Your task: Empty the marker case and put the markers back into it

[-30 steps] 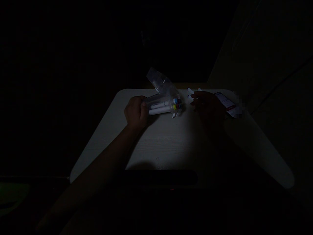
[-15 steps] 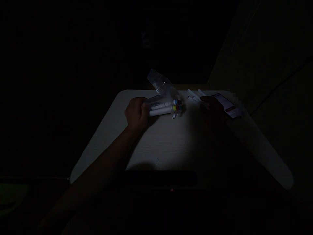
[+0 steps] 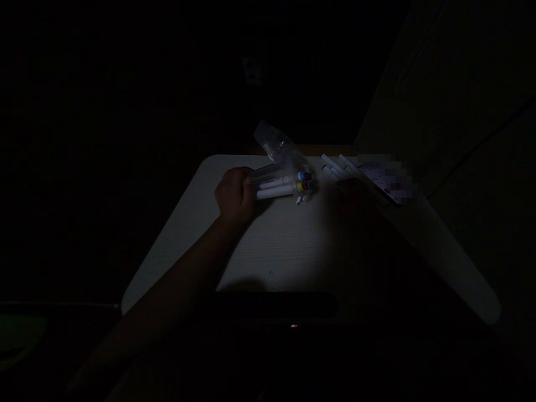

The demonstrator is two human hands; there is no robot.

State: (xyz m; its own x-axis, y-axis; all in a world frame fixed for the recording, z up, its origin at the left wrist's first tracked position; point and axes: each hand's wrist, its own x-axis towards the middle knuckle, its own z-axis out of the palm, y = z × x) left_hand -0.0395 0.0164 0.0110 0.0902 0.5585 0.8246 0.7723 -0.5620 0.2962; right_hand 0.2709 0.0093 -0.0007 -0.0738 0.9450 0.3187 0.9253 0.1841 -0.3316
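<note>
My left hand (image 3: pixel 235 192) is closed around the base of a clear plastic marker case (image 3: pixel 268 171), which lies tilted on its side above the table. Its hinged lid (image 3: pixel 273 140) stands open. Inside are several white markers (image 3: pixel 274 192) with coloured ends, blue, yellow and red among them, pointing right. Several loose white markers (image 3: pixel 330 160) rest near the far edge of the table. Just on the near side of them is my right hand (image 3: pixel 355 195), in deep shadow. Its fingers barely show, and whether they hold anything is hidden.
A phone (image 3: pixel 379 177) with a lit screen, partly blurred out, lies at the far right of the white table (image 3: pixel 272 240). A dark slot (image 3: pixel 272 305) runs along the near edge. The surroundings are very dark, with a cable (image 3: pixel 477 146) at the right.
My right hand has drawn back slightly toward me, uncovering more of the loose markers, one with a green band. My left hand and the case have hardly moved.
</note>
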